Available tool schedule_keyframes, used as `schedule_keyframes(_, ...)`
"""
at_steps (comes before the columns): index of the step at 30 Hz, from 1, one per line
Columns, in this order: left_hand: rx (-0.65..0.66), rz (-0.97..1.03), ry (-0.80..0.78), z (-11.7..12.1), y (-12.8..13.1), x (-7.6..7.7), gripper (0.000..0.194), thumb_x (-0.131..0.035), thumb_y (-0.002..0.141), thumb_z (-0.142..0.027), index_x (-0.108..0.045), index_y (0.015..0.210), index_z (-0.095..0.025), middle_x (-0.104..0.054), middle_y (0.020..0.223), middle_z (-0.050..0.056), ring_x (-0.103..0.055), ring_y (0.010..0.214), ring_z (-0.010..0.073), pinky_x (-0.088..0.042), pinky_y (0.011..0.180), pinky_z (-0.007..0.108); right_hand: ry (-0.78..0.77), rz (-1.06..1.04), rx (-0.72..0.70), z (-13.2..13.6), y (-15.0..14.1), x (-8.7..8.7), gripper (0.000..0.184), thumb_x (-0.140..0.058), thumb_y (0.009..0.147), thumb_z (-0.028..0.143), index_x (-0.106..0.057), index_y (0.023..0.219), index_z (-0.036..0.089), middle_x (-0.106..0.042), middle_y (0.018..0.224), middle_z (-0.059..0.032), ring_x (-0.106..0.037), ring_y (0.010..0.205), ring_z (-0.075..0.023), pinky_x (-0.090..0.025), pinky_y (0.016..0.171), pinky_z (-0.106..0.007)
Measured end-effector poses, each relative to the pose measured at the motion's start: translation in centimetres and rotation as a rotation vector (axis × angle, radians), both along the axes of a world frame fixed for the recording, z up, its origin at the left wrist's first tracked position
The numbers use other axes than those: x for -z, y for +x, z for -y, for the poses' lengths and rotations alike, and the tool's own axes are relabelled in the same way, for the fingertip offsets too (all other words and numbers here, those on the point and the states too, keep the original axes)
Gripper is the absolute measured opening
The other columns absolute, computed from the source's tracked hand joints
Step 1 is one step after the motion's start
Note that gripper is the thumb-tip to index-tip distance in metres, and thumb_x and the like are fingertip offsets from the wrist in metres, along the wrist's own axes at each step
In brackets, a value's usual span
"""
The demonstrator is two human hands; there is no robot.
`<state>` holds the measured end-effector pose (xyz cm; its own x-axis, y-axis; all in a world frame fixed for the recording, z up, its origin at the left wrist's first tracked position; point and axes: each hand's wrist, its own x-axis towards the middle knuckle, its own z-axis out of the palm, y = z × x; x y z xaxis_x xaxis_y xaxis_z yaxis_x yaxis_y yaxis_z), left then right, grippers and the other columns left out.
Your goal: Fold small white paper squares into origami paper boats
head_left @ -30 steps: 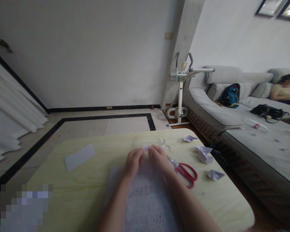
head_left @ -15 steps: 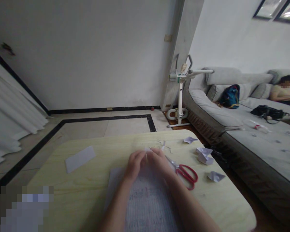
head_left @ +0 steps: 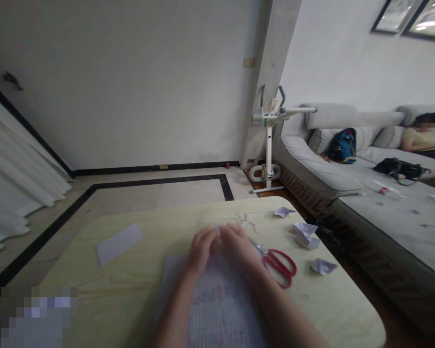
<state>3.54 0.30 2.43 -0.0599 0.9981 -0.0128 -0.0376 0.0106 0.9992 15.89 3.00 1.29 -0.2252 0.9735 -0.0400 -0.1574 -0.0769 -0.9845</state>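
Note:
Both my hands meet at the far end of a written sheet of paper (head_left: 224, 309) lying on the pale wooden table (head_left: 130, 299). My left hand (head_left: 202, 249) and my right hand (head_left: 237, 244) are closed, fingertips together around a small piece of white paper (head_left: 218, 227), mostly hidden by the fingers. Beside my right hand lie red-handled scissors (head_left: 281, 263), their blade tips partly behind the hand. Thin paper scraps (head_left: 244, 220) are scattered just beyond it. To the left is a flat rectangle of white paper (head_left: 119, 244).
Folded paper pieces (head_left: 306, 235) line the table's right side. Past the table stand a white exercise machine (head_left: 270, 145) and a grey sofa (head_left: 319, 169) holding a backpack (head_left: 344, 145), a black bag (head_left: 400, 168) and a seated person (head_left: 416, 137). A white curtain (head_left: 18, 179) hangs at left.
The camera view has shifted slightly, so the scene sits a little lower and further left. My hands stay together on the small paper, with only slight finger movement.

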Motion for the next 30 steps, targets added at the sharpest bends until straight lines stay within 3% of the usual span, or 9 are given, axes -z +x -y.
schedule_keyframes(5, -0.039, -0.028, 0.039, -0.14, -0.26, 0.38, 0.03, -0.049, 0.079, -0.033, -0.045, 0.054, -0.018, -0.042, 0.048, -0.005, -0.04, 0.046, 0.0092, -0.032, 0.046, 0.021, 0.034, 0.065, 0.016, -0.07, 0.07, 0.2, 0.026, -0.053, 0.076, 0.03, -0.051, 0.054, 0.016, -0.041, 0.049, 0.0051, -0.035, 0.046, -0.0081, -0.027, 0.045, -0.021)
schedule_keyframes(12, -0.079, -0.02, 0.052, -0.25, -0.14, 0.25, 0.024, -0.054, 0.078, -0.037, -0.058, 0.068, -0.016, -0.05, 0.057, -0.003, -0.044, 0.053, 0.0098, -0.035, 0.05, 0.02, 0.098, 0.074, 0.023, -0.17, 0.28, 0.08, 0.025, -0.053, 0.077, 0.033, -0.055, 0.058, 0.016, -0.046, 0.053, 0.0037, -0.039, 0.05, -0.0093, -0.031, 0.048, -0.021)
schedule_keyframes(20, -0.092, -0.095, 0.088, -0.39, -0.11, 0.39, 0.024, -0.056, 0.075, -0.036, -0.055, 0.061, -0.016, -0.05, 0.057, -0.003, -0.046, 0.057, 0.0111, -0.037, 0.053, 0.02, 0.186, 0.224, 0.091, -0.12, 0.0, -0.26, 0.021, -0.053, 0.076, 0.029, -0.053, 0.059, 0.017, -0.048, 0.056, 0.0032, -0.044, 0.056, -0.011, -0.035, 0.052, -0.022)
schedule_keyframes(25, -0.129, -0.089, 0.041, -0.51, 0.09, 0.47, 0.024, -0.059, 0.073, -0.04, -0.061, 0.072, -0.016, -0.06, 0.069, 0.001, -0.053, 0.063, 0.0141, -0.041, 0.056, 0.021, 0.217, 0.213, 0.106, -0.32, 0.25, -0.25, 0.022, -0.052, 0.077, 0.029, -0.053, 0.059, 0.017, -0.049, 0.056, 0.0026, -0.044, 0.056, -0.0112, -0.035, 0.053, -0.022)
schedule_keyframes(30, -0.055, -0.053, 0.007, -0.35, 0.14, 0.18, 0.025, -0.06, 0.073, -0.04, -0.063, 0.073, -0.015, -0.061, 0.068, 0.001, -0.054, 0.063, 0.0136, -0.041, 0.056, 0.021, 0.195, 0.194, 0.067, -0.18, 0.42, -0.51, 0.015, -0.052, 0.076, 0.026, -0.051, 0.062, 0.018, -0.049, 0.06, 0.0025, -0.044, 0.06, -0.0118, -0.036, 0.054, -0.022)
